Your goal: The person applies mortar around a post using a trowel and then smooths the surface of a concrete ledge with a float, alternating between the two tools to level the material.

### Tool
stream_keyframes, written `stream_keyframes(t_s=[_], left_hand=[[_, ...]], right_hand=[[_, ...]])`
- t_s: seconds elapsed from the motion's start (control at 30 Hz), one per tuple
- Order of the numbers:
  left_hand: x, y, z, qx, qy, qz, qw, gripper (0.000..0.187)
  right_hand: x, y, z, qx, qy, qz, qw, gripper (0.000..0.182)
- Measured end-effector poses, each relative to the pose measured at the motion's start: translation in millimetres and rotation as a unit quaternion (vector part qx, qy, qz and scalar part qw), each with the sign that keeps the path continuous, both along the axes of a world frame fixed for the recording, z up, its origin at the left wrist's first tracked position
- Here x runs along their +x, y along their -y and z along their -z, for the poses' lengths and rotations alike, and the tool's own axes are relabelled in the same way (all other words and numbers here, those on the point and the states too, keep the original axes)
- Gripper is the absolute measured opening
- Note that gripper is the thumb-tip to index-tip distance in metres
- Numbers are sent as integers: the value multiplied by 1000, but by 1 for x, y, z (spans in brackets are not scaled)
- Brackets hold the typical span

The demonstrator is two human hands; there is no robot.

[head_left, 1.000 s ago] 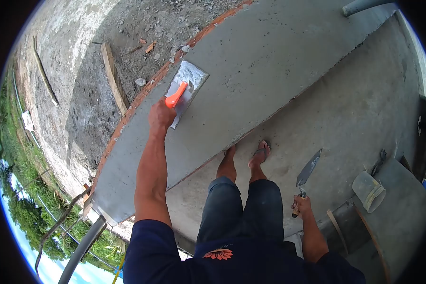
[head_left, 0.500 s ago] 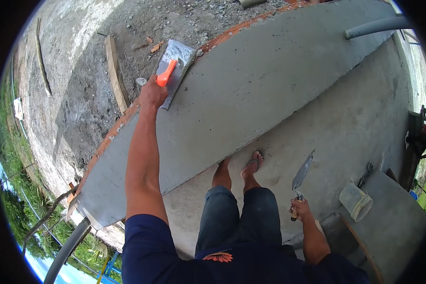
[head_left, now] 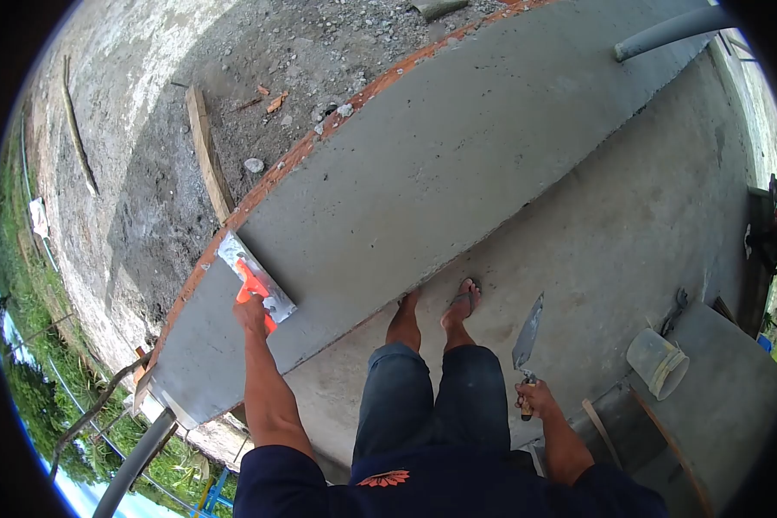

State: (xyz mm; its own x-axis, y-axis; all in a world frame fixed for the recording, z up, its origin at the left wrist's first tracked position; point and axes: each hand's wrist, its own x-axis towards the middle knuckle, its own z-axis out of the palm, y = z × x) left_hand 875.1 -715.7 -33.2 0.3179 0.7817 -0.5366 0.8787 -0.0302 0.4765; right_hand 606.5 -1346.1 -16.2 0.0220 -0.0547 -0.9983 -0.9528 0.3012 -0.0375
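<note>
My left hand [head_left: 251,314] is wrapped round the orange handle of a rectangular metal float [head_left: 276,300]. The float's blade lies on the grey wet cement surface [head_left: 388,190], across its left part, with one end near the reddish brick edge [head_left: 272,177]. At the lower right, my right hand [head_left: 536,400] grips the handle of a pointed trowel [head_left: 527,335]. The trowel is held over the lower concrete floor [head_left: 596,259], its tip pointing up and away, apart from the cement surface.
A whitish bucket [head_left: 657,363] lies tipped at the right. Grey pipes stand at the upper right [head_left: 673,33] and lower left [head_left: 136,462]. A wooden plank [head_left: 207,155] and rubble lie beyond the brick edge. My feet are on the lower floor.
My left hand and the float have moved down and left, from the brick edge onto the cement surface. My right hand with the trowel has shifted slightly left.
</note>
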Motion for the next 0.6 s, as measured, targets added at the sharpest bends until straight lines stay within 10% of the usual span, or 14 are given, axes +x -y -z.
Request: stream_keyframes(t_s=[0.27,0.6], left_hand=[[162,205,2,35,25,430,902,32],[71,413,-66,-62,51,732,676,26]], right_hand=[[-3,-2,6,-2,-6,6,1000,20],[-19,40,-87,-94,46,-45,993,24]])
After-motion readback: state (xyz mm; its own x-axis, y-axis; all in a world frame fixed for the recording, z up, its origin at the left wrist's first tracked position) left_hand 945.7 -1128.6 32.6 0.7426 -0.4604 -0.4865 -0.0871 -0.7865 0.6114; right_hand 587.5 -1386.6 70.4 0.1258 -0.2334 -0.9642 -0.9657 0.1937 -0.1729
